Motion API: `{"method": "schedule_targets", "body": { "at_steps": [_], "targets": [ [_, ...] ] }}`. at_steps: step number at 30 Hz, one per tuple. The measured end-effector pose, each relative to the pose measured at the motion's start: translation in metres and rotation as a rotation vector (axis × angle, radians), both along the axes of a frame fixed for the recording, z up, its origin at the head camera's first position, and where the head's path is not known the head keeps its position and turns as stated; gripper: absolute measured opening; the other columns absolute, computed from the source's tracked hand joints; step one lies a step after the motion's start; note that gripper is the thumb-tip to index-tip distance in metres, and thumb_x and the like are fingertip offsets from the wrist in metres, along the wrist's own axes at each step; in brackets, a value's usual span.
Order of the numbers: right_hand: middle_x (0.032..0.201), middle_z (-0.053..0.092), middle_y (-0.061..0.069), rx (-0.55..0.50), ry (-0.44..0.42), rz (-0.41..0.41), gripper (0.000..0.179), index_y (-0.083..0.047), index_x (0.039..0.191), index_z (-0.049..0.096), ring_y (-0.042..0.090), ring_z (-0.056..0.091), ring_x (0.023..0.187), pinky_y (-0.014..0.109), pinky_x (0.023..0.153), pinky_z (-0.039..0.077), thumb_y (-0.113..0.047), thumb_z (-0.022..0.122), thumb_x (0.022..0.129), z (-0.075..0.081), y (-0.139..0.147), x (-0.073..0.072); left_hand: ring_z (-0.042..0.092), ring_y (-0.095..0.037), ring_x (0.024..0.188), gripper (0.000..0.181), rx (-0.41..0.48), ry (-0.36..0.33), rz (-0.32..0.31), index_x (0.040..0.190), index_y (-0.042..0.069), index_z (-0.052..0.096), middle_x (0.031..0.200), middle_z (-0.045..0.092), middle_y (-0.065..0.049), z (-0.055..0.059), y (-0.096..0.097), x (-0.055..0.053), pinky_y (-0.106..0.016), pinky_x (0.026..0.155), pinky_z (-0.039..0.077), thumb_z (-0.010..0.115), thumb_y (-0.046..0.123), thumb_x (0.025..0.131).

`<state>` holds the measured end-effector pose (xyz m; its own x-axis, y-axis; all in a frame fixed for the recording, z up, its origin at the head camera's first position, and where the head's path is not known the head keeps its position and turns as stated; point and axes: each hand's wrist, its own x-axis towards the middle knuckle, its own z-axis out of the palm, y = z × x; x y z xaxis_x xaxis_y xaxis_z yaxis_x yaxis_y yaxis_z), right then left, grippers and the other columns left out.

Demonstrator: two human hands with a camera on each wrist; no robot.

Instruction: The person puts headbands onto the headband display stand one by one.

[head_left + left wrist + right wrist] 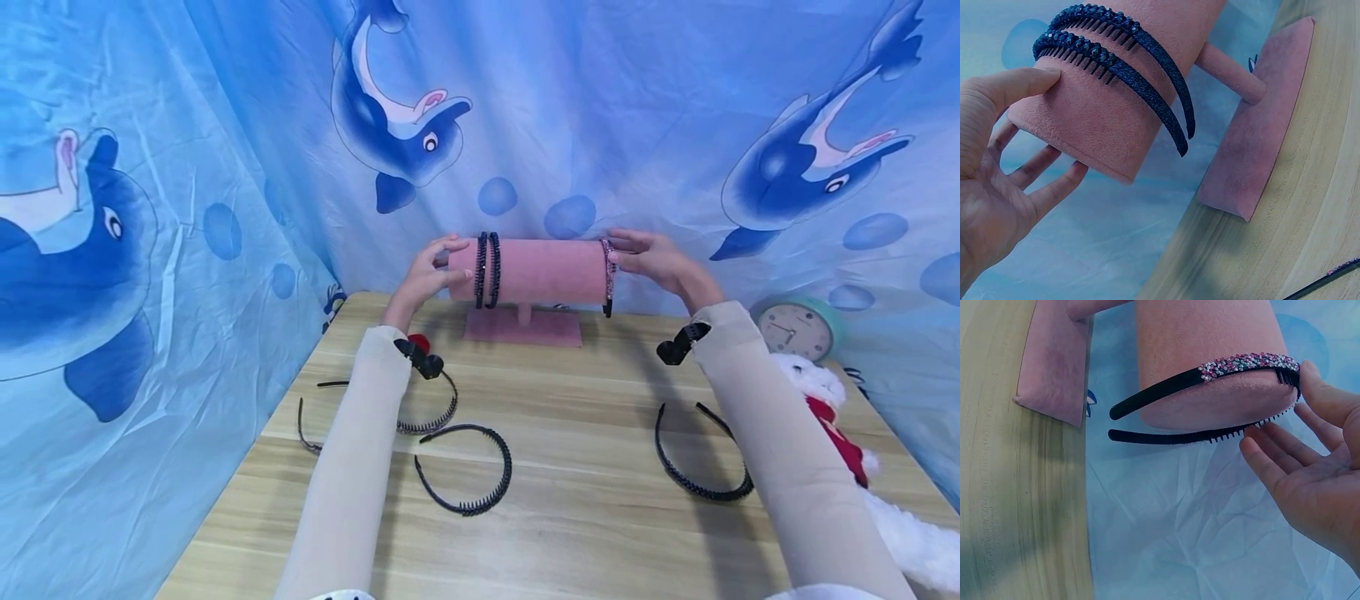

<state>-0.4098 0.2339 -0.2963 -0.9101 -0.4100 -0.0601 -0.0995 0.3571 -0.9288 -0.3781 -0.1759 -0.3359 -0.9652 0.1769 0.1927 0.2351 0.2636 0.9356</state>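
While the left hand (422, 277) spreads against the stand (555, 271), the right (660, 258) pinches a band (1247, 363), apparently seating it. Push evenly.

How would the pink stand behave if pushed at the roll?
The pink stand may tip: its thick roll sits high on one thin post. The flat base should keep it from rolling. The suede-like covering looks grippy, so probably not slippery.

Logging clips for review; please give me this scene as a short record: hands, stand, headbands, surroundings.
left hand: grips the left end of the pink stand
right hand: holds the pink-studded headband at the right end
on display: two dark headbands, nearer the left end
wooden table: several loose headbands on it
right side: round clock, white plush toy
backdrop: blue, printed with dolphins
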Motion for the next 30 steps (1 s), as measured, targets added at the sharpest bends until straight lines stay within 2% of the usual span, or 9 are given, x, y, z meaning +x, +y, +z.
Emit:
{"method": "schedule_targets", "body": {
  "at_steps": [2,5,11,15,19,22,27,30],
  "targets": [
    [0.169,0.023,0.017,0.015,0.019,0.014,0.066,-0.013,0.163,0.023,0.036,0.025,0.155,0.050,0.127,0.027,-0.005,0.053,0.105,-0.001,-0.001,0.000,0.037,-0.038,0.147,0.060,0.000,0.011,0.004,0.148,0.014,0.054,0.168,0.028,0.002,-0.006,-0.001,-0.006,-0.051,0.114,0.047,0.075,0.009,0.092],
    [0.169,0.022,0.018,0.023,0.037,0.031,0.069,-0.011,0.163,0.022,0.036,0.022,0.156,0.052,0.127,0.024,-0.002,0.055,0.103,-0.003,-0.001,0.000,0.039,-0.036,0.146,0.059,0.001,0.025,0.011,0.146,0.016,0.056,0.166,0.030,0.004,-0.010,-0.001,-0.007,-0.050,0.113,0.048,0.076,0.010,0.092],
    [0.169,0.023,0.017,0.023,0.042,0.031,0.071,-0.011,0.162,0.025,0.037,0.024,0.155,0.052,0.128,0.022,-0.002,0.059,0.100,-0.007,-0.003,0.001,0.040,-0.037,0.145,0.057,0.007,0.036,0.022,0.145,0.017,0.058,0.165,0.033,0.004,-0.012,-0.001,-0.007,-0.052,0.112,0.049,0.076,0.010,0.091],
    [0.168,0.024,0.016,0.022,0.076,0.021,0.071,-0.011,0.161,0.027,0.036,0.025,0.155,0.052,0.128,0.023,-0.002,0.062,0.099,-0.011,-0.003,0.004,0.040,-0.037,0.145,0.057,0.011,0.030,0.024,0.145,0.017,0.058,0.165,0.033,0.005,-0.013,-0.001,-0.008,-0.052,0.112,0.048,0.076,0.010,0.091],
    [0.167,0.030,0.014,0.062,0.161,0.013,0.070,-0.013,0.160,0.033,0.033,0.028,0.155,0.051,0.125,0.029,-0.006,0.066,0.098,-0.015,-0.003,0.008,0.039,-0.036,0.146,0.057,0.009,0.017,0.020,0.145,0.017,0.057,0.166,0.032,0.005,-0.012,-0.001,-0.008,-0.052,0.112,0.048,0.076,0.010,0.091],
    [0.166,0.033,0.014,0.079,0.239,0.022,0.068,-0.012,0.158,0.037,0.034,0.029,0.154,0.052,0.123,0.033,-0.005,0.067,0.098,-0.019,-0.003,0.010,0.037,-0.038,0.147,0.058,0.015,0.001,0.012,0.147,0.015,0.056,0.167,0.030,0.003,-0.006,0.001,-0.003,-0.052,0.114,0.047,0.074,0.008,0.092],
    [0.164,0.033,0.020,0.081,0.376,0.070,0.067,-0.002,0.156,0.037,0.040,0.027,0.153,0.056,0.125,0.025,0.005,0.064,0.096,-0.022,-0.006,0.013,0.035,-0.040,0.148,0.061,0.017,-0.022,-0.001,0.149,0.010,0.052,0.168,0.027,-0.001,0.008,0.004,0.010,-0.053,0.115,0.045,0.072,0.004,0.092],
    [0.165,0.031,0.021,0.153,0.462,0.086,0.065,-0.003,0.156,0.038,0.042,0.024,0.154,0.060,0.126,0.022,0.004,0.064,0.097,-0.023,-0.006,0.015,0.036,-0.040,0.148,0.061,0.009,-0.025,-0.003,0.149,0.009,0.051,0.168,0.027,-0.002,0.013,0.006,0.014,-0.052,0.115,0.046,0.072,0.004,0.092]
  ]
}}
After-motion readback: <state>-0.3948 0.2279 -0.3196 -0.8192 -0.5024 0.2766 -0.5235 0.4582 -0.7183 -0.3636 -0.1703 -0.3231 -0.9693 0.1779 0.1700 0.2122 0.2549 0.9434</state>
